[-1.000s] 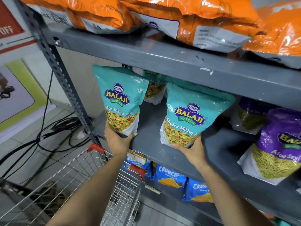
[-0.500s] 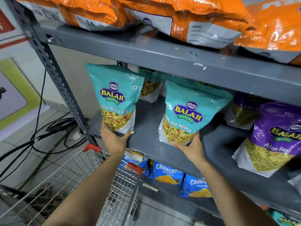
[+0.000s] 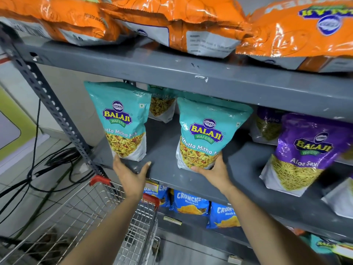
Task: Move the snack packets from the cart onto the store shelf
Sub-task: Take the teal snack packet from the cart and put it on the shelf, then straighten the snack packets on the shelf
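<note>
Two teal Balaji Khatta Mitha Mix packets stand upright on the grey middle shelf [image 3: 164, 169]. The left packet [image 3: 122, 123] sits at the shelf's front left corner. My left hand [image 3: 131, 175] is just under its base with fingers spread; the fingertips touch its lower left corner and the thumb is clear of it. My right hand [image 3: 214, 173] grips the bottom of the right packet [image 3: 206, 134], thumb under the base and fingers round its right side. The wire cart [image 3: 86, 211] with red corner caps is below my left arm; its inside is mostly hidden.
A third teal packet [image 3: 162, 104] leans at the back. Purple Aloo Sev packets [image 3: 305, 150] fill the shelf's right side. Orange packets [image 3: 191, 22] overhang the top shelf. Blue Crunchex packets [image 3: 191, 204] sit on the lower shelf. Black cables [image 3: 47, 169] lie on the floor at left.
The left packet now rests on the shelf and my left hand has loosened, its thumb off the packet. My right hand still holds the right packet, set slightly further in.
</note>
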### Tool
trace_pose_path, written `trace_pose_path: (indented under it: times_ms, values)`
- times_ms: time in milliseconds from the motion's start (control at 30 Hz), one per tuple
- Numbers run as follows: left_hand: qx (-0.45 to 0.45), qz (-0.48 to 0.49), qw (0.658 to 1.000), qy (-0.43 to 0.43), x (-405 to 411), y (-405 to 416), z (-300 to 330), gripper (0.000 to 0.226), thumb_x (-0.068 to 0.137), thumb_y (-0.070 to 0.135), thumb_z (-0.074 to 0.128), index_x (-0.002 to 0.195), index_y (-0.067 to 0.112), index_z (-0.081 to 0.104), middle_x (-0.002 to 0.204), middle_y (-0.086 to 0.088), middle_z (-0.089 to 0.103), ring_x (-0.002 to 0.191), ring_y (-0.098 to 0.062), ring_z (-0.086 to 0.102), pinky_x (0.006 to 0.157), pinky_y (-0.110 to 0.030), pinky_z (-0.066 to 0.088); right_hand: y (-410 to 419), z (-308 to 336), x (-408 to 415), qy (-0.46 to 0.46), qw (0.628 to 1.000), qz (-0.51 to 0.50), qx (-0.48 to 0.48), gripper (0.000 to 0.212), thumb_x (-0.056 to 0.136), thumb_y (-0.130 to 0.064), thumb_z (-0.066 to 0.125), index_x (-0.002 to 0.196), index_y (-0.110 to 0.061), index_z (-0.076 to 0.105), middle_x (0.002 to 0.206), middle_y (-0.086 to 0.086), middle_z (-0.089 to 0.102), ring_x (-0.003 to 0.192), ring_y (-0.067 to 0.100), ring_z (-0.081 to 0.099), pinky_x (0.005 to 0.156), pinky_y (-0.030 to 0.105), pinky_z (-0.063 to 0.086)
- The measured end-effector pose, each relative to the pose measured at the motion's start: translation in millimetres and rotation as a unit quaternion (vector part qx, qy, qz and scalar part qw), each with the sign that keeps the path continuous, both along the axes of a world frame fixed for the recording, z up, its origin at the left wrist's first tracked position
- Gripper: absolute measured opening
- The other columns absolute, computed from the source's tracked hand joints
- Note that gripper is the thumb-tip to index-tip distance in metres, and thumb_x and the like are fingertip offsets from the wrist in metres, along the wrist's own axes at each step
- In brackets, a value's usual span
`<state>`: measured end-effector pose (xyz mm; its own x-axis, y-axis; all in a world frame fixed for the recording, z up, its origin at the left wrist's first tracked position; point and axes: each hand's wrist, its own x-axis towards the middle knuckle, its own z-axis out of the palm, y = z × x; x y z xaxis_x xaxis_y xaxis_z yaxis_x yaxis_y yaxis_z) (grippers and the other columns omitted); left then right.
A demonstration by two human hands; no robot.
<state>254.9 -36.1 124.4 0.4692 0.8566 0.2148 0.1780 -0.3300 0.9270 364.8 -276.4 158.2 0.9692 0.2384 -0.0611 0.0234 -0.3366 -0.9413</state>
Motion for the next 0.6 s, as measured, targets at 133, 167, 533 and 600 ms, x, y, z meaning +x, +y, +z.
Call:
trace_pose_path:
  times_ms: [133,167,533,600]
  values:
    - [0.001,-0.024,0.999,0.022,-0.9,-20.5,-1.9,0.096,0.070,0.032,0.086,0.144,0.006,0.032,0.143,-0.015,0.038,0.137,-0.032,0.039,0.116,-0.050,0.034,-5.5,-3.3,-2.3,0.005,1.000,-0.006,-0.006,0.102,0.053,-0.033,0.093,0.135,-0.029,0.034,0.127,-0.008,0.058,0.119,0.013,0.055,0.092,0.026,0.048]
    - [0.004,-0.030,0.999,0.028,-1.4,-26.9,0.0,0.091,0.072,0.032,0.085,0.143,0.005,0.034,0.143,-0.016,0.039,0.136,-0.032,0.039,0.115,-0.049,0.035,-5.8,-3.4,-3.0,0.006,1.000,-0.007,-0.006,0.102,0.053,-0.033,0.093,0.135,-0.029,0.034,0.127,-0.008,0.058,0.119,0.014,0.055,0.092,0.026,0.048]
    - [0.116,-0.230,0.966,-0.018,-2.6,-131.1,13.8,0.014,0.081,0.002,0.056,0.084,0.009,0.067,0.089,0.001,0.060,0.085,-0.012,0.060,0.076,-0.027,0.050,-97.9,-14.5,-46.9,-0.049,0.987,-0.123,0.088,0.045,0.075,-0.022,0.081,0.116,-0.023,0.062,0.117,-0.005,0.063,0.109,0.010,0.061,0.097,0.032,0.050]
    - [0.118,-0.319,0.940,-0.025,3.8,-166.7,13.9,0.020,0.079,-0.002,0.056,0.086,0.009,0.072,0.091,0.002,0.065,0.088,-0.001,0.061,0.078,-0.014,0.047,-146.9,-19.7,-68.2,-0.119,0.972,-0.196,0.046,0.022,0.080,-0.043,0.071,0.083,-0.022,0.069,0.083,-0.008,0.067,0.076,0.004,0.065,0.075,0.034,0.056]
